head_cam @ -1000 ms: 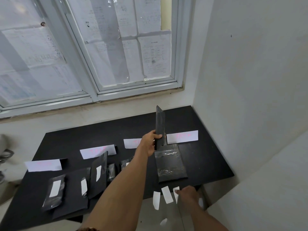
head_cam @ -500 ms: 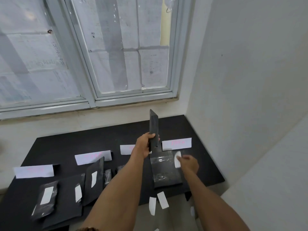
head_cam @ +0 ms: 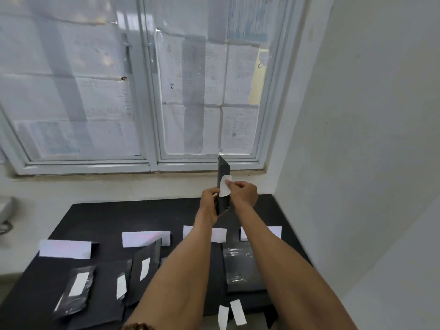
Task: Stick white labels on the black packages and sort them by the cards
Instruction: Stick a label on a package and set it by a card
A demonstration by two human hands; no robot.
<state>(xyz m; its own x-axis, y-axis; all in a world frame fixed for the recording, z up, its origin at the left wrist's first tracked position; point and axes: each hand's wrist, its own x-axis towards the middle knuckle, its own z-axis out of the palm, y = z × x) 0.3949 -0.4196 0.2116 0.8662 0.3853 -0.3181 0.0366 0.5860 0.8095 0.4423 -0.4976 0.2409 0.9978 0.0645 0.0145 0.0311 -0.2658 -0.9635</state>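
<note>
Head view, left hand [head_cam: 209,201] gripping black package [head_cam: 223,168] lifted higher, right hand [head_cam: 245,194] pinching white label [head_cam: 224,188] onto it

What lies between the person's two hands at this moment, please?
In the head view, an upright black package stands between the left hand, which grips it, and the right hand, whose fingers pinch a white label at its face.

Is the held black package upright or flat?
Upright: black package stands on end in the left hand; right hand pinches a white label.
</note>
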